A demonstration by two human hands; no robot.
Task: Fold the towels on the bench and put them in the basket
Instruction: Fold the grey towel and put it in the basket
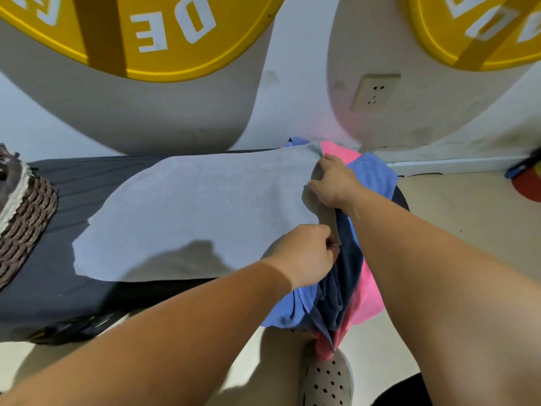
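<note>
A light grey towel (199,212) lies spread flat across the dark bench (58,285). My right hand (332,183) pinches its far right corner. My left hand (307,253) pinches its near right corner. Under and beside those corners sits a heap of other towels at the bench's right end: a pink one (366,294), a blue one (374,174) and a dark navy one (342,285), partly hanging over the front edge. The woven brown basket (26,218) stands at the left end of the bench, only partly in view.
A white wall with a socket (374,92) rises behind the bench, with yellow round signs (140,33) above. Pale floor lies to the right, where a red and blue object (527,180) sits. A perforated shoe (328,382) shows below the towel heap.
</note>
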